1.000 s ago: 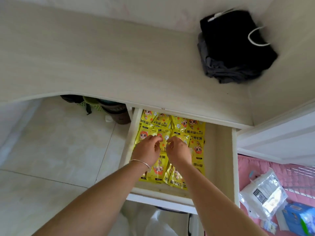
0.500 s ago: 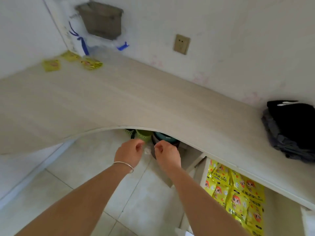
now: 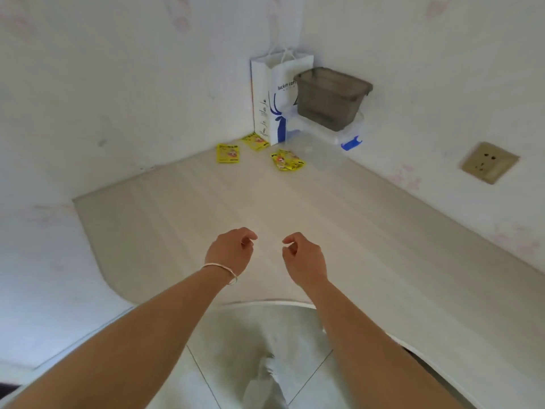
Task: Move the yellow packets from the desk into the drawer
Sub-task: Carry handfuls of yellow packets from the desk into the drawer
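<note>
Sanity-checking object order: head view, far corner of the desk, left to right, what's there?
Yellow packet lying flat → yellow packet against the bag's foot → white paper bag → crumpled yellow packet → grey plastic bin → wall socket.

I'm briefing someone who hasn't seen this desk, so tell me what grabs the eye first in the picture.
The yellow packets stand out most: bright patches lying in the far corner of the pale desk, at the foot of a white paper bag with blue print. Beside the bag a smoky grey bin sits atop a clear box. Nearer the camera, the left hand and right hand hover empty, fingers loosely curled, above the desk.
</note>
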